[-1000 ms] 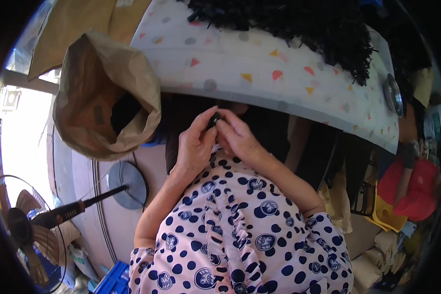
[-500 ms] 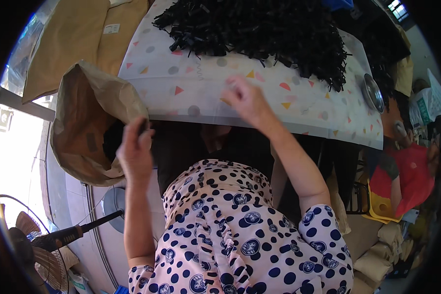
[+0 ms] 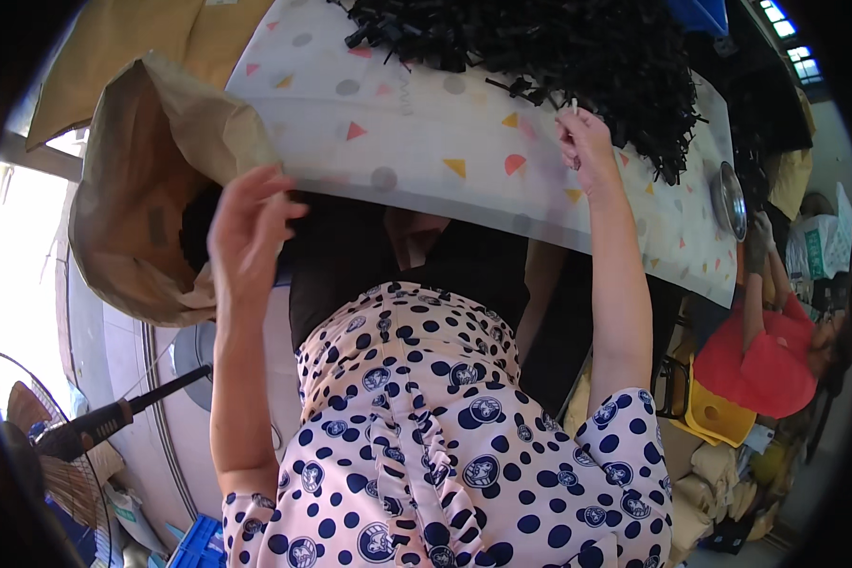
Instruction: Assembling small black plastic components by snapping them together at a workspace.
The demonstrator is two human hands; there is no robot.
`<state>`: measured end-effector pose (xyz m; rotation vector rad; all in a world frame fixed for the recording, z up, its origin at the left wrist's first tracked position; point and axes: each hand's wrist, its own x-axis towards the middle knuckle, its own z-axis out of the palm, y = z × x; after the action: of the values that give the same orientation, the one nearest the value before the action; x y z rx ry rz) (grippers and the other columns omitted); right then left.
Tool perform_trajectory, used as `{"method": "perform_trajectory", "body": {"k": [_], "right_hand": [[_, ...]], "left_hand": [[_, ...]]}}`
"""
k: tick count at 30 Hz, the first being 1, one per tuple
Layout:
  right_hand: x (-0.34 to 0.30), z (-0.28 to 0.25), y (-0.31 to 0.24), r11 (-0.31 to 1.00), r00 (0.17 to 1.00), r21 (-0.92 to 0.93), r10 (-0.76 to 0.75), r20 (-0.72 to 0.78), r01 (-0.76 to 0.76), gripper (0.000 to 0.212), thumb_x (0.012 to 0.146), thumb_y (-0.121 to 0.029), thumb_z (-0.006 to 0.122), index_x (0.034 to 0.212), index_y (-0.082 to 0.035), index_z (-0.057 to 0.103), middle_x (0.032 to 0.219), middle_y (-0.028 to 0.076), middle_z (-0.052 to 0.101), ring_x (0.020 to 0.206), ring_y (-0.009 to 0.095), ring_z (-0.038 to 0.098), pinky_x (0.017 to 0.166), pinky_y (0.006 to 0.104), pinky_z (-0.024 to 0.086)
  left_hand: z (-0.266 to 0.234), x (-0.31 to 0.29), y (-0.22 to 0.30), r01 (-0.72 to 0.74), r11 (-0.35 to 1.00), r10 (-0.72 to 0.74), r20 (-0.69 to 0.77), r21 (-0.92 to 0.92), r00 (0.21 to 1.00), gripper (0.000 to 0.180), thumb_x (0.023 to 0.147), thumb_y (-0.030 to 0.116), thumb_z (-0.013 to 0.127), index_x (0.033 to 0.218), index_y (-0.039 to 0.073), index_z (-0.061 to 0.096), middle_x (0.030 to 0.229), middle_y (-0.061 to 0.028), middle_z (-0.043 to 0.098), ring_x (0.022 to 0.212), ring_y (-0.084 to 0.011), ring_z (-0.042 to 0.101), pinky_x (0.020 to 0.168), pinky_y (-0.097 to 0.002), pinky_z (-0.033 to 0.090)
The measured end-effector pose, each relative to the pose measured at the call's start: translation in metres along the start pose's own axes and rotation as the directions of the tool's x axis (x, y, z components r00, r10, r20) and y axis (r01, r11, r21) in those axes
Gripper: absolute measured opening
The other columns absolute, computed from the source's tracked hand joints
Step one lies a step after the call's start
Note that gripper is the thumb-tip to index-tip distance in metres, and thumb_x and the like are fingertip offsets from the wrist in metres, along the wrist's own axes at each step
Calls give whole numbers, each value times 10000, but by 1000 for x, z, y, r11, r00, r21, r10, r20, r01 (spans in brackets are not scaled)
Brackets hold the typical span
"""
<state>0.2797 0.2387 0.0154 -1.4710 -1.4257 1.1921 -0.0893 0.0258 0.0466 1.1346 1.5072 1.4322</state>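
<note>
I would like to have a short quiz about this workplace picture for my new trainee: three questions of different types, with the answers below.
1. Choose one. The person's right hand is nearest to:
A) the fan
B) the pile of black parts
C) the blue crate

2. True or false? The person's left hand is nearer to the open brown paper bag than the right hand is.

3. Fill in the colour. The co-worker at the right side of the picture wears a ____ top.

Key
1. B
2. True
3. red
</note>
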Motion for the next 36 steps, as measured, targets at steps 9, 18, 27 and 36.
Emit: {"method": "perform_trajectory", "body": {"k": [9,18,27,36], "right_hand": [[-99,75,-37,976,973,185,-149,173,117,134,953,-189,530,892,-73,553,669,-49,485,514,26,397,454,178,292],[-172,137,1,881,848,127,-474,236,456,52,957,-72,506,931,-34,532,702,-19,468,636,67,421,598,202,385],[-187,134,-2,944,919,215,-302,251,252,287,992,-235,450,1169,-16,504,703,0,481,592,61,407,546,184,357],[-188,142,-18,937,894,342,-88,438,-75,336,1002,-202,421,1277,-10,436,756,-14,509,581,25,411,500,155,334]], "left_hand": [[97,10,11,520,616,-228,498,-592,837,524,931,260,587,1330,-25,400,1140,-161,597,870,-177,648,707,-245,512],[81,-8,-13,584,388,-227,541,-713,810,293,929,171,589,1181,26,547,976,-137,665,748,-144,672,619,-211,550],[80,-34,-12,431,790,-268,388,-435,882,314,887,45,609,1200,51,586,874,-60,648,646,-93,609,589,-192,504],[88,-46,-25,67,991,-36,247,-118,968,317,858,-28,588,1170,31,599,926,-46,631,770,-81,579,689,-213,496]]}}
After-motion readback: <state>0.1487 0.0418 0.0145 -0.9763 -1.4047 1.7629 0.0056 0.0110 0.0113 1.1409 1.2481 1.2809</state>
